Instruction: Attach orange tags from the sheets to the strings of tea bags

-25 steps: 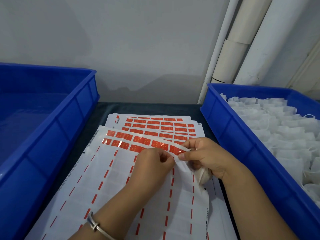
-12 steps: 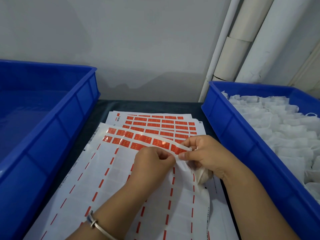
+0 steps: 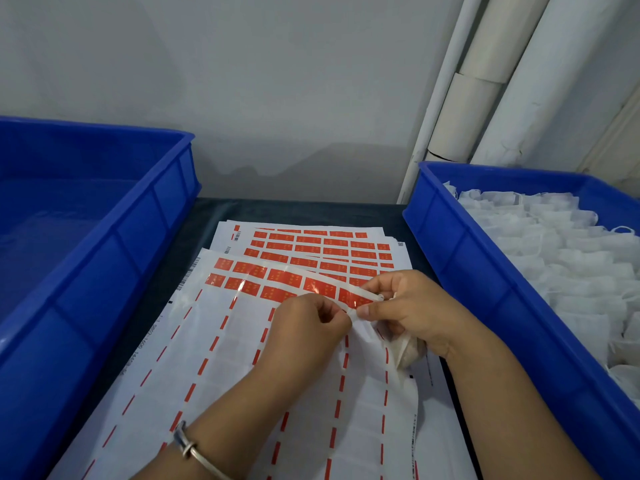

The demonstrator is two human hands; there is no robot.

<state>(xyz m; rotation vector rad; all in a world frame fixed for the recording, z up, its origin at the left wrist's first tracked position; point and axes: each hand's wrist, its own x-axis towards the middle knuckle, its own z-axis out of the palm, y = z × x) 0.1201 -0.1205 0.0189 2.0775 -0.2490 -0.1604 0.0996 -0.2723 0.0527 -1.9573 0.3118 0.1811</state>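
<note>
A top tag sheet (image 3: 242, 348) lies in front of me, mostly peeled, with two rows of orange tags (image 3: 277, 282) left at its far end. More full sheets (image 3: 318, 244) lie under it. My left hand (image 3: 304, 337) and my right hand (image 3: 408, 306) meet at the sheet's right side, fingertips pinched together on something small; whether it is a tag or the string I cannot tell. My right hand also holds a white tea bag (image 3: 407, 351) under its palm.
A blue crate (image 3: 460, 258) full of white tea bags (image 3: 554, 244) stands at the right. Another blue crate (image 3: 138, 220) stands at the left. White pipes (image 3: 485, 81) run up the wall behind. A metal bangle (image 3: 194, 452) is on my left wrist.
Both hands stay pinched together at the same spot on the sheet. The view has shifted slightly; nothing else has visibly moved.
</note>
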